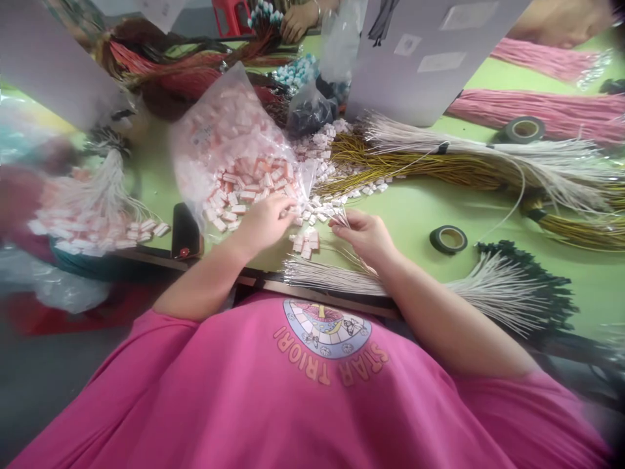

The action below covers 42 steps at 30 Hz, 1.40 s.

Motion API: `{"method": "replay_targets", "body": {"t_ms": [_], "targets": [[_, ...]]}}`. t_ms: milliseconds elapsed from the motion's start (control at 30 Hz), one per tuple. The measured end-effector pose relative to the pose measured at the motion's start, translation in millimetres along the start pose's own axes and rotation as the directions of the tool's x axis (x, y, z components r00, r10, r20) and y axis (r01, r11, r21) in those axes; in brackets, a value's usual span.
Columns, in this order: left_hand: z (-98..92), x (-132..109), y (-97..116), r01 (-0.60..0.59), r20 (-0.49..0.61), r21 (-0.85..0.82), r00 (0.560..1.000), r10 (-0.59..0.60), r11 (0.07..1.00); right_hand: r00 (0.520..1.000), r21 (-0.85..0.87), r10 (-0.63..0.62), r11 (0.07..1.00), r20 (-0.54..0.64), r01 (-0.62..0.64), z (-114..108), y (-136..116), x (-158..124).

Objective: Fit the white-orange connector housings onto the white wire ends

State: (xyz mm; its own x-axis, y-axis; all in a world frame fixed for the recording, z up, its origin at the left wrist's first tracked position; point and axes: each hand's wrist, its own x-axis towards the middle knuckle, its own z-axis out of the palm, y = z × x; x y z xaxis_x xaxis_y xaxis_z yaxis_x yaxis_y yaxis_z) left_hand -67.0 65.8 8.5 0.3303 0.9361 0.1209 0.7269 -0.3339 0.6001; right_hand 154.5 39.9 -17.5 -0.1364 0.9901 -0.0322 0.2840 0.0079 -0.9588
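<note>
My left hand point(270, 223) is closed in a pinch at the front of a pile of white-and-orange plastic connectors point(251, 185). What its fingertips grip, if anything, is too small to make out. My right hand point(367, 236) pinches a few thin white wires point(343, 219), whose ends point up and left. Between the hands a small group of connectors point(306, 242) lies on the green table. Below them, along the table's front edge, stretches a bundle of white wires point(332, 276); it passes under my right forearm to dark connectors point(532, 283) on the right.
An open clear plastic bag point(215, 124) surrounds the connector pile. Yellow wires point(415, 166) and white wires point(493, 151) lie behind my right hand, with black tape rolls point(448, 240) nearby. Wired connectors point(97, 221) hang at the left edge by a black phone-like object point(185, 231). Another person's hand point(299, 23) is across the table.
</note>
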Motion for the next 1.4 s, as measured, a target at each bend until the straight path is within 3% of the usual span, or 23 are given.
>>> {"method": "replay_targets", "body": {"t_ms": [100,200,300,367,467,533,600,767,867,1000,1167,1400], "targets": [[-2.1,19.0,-25.3,0.117,-0.048,0.091,0.992,-0.113,0.989,0.999,0.081,0.048,0.996,-0.009,-0.047,-0.5,1.8,-0.5],[1.1,27.1,-37.0,0.138,-0.039,-0.027,0.99,-0.139,0.99,0.997,0.139,0.073,0.987,0.036,-0.077,-0.7,3.4,-1.5],[-1.0,18.2,-26.1,0.097,-0.041,-0.216,0.993,-0.108,0.972,0.997,0.11,0.067,0.991,0.025,-0.069,-1.1,1.7,-2.0],[-2.4,7.5,-10.5,0.128,0.062,-0.371,0.992,-0.113,0.92,0.998,0.075,0.069,0.995,0.004,-0.069,-1.6,-1.5,-2.3],[4.0,-5.0,10.9,0.236,0.29,-0.632,0.955,-0.057,0.738,0.997,0.06,0.081,0.995,0.002,-0.081,-1.7,-6.6,-3.3],[14.0,-8.4,17.4,0.301,0.357,-0.738,0.934,-0.029,0.604,0.997,0.04,0.076,0.996,0.009,-0.076,-1.1,-8.4,-4.8],[25.0,-8.9,17.7,0.34,0.36,-0.78,0.93,-0.067,0.526,0.999,-0.043,0.032,0.999,-0.006,-0.032,0.0,-8.2,-6.9],[39.6,-8.4,11.4,0.38,0.372,-0.802,0.921,-0.114,0.461,0.986,-0.303,-0.163,0.942,-0.03,0.146,2.9,-4.5,-10.3],[40.6,-9.2,10.0,0.441,0.429,-0.797,0.894,-0.126,0.414,0.99,-0.329,-0.127,0.939,-0.06,0.101,2.3,-5.3,-9.5],[41.0,-9.8,9.8,0.457,0.443,-0.813,0.888,-0.126,0.361,0.997,-0.242,-0.047,0.97,-0.057,0.032,1.2,-7.9,-8.0],[42.2,-10.1,12.9,0.49,0.459,-0.797,0.872,-0.172,0.354,0.999,-0.27,-0.022,0.963,-0.039,0.011,3.0,-7.1,-7.4],[44.9,-11.6,14.0,0.445,0.379,-0.756,0.896,-0.232,0.481,0.997,-0.22,0.057,0.974,0.049,-0.045,2.1,-10.1,-3.8]]}}
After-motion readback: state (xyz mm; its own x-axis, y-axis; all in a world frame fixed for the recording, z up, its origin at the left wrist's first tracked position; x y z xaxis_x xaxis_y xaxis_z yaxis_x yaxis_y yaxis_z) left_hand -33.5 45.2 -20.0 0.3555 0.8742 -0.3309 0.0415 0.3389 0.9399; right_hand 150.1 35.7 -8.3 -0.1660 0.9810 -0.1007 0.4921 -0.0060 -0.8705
